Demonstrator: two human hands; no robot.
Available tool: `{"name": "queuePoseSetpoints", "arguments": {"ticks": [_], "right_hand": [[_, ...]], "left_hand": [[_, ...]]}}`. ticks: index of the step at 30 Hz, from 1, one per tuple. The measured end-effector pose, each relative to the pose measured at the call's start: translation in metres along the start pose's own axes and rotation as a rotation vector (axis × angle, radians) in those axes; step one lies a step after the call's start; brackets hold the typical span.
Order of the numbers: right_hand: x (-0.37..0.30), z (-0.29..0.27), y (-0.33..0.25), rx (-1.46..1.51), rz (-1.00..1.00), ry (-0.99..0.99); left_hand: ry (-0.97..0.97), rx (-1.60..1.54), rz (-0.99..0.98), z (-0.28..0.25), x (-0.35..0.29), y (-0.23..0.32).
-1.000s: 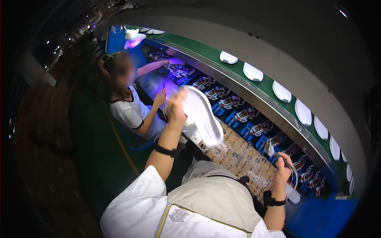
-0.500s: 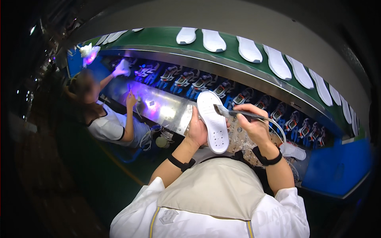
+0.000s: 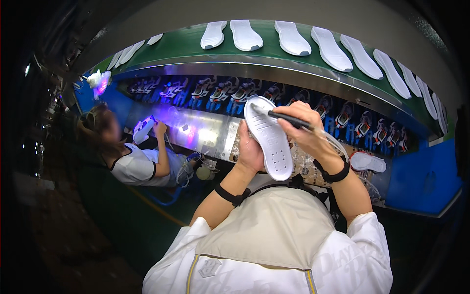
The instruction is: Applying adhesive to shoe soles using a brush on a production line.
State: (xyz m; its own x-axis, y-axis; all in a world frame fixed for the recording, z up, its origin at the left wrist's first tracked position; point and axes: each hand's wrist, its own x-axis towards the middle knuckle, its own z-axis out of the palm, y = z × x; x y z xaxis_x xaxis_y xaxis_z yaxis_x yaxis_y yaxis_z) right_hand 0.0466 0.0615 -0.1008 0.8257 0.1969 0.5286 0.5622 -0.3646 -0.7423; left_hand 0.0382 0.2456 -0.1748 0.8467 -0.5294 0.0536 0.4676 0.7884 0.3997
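Observation:
A white shoe sole (image 3: 272, 142) is held up in front of me, its inner face with slots and small holes toward me. My left hand (image 3: 250, 148) grips it by its left edge, the fingers behind it out of sight. In my right hand (image 3: 304, 128) is a brush (image 3: 289, 119) with a dark handle, a pale tube trailing from its back end. The bristles touch the upper end of the sole, near its rim. Another sole (image 3: 367, 162), white with a reddish rim, lies on the bench to the right of my right hand.
Beyond my hands, a green conveyor belt (image 3: 267, 55) carries several white soles. Under it runs a row of shoe uppers (image 3: 223, 95) on blue supports. At the left, a co-worker (image 3: 132, 159) sits by a metal bench (image 3: 208, 131) holding a shoe part. A blue panel (image 3: 421, 181) stands at the right.
The brush has gone from the sole's middle to its upper end. The sole has shifted slightly right and up. The co-worker's hands have come together around a shoe part.

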Motion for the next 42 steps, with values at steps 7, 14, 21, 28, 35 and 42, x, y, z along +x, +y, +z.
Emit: {"name": "queuePoseSetpoints", "arguments": {"ticks": [7, 14, 21, 28, 35, 42], "right_hand": [[-0.007, -0.004, -0.019, 0.009, -0.023, -0.179], [-0.013, 0.001, -0.039, 0.141, -0.114, -0.417], [-0.006, -0.002, -0.049, 0.227, -0.349, -0.626], [0.001, -0.012, -0.061, 0.087, -0.435, -0.673], [0.006, -0.018, -0.057, -0.137, -0.397, -0.541], [0.015, -0.024, -0.052, -0.270, -0.428, -0.547]], "left_hand": [[0.143, -0.022, 0.168, -0.002, 0.001, 0.017], [0.002, -0.151, 0.086, 0.018, 0.002, 0.042], [0.016, -0.025, 0.171, 0.023, 0.010, 0.067], [-0.121, -0.032, 0.084, 0.033, 0.025, 0.088], [-0.183, 0.339, -0.085, 0.049, 0.053, 0.105], [-0.011, 0.731, -0.069, 0.054, 0.081, 0.100]]}}
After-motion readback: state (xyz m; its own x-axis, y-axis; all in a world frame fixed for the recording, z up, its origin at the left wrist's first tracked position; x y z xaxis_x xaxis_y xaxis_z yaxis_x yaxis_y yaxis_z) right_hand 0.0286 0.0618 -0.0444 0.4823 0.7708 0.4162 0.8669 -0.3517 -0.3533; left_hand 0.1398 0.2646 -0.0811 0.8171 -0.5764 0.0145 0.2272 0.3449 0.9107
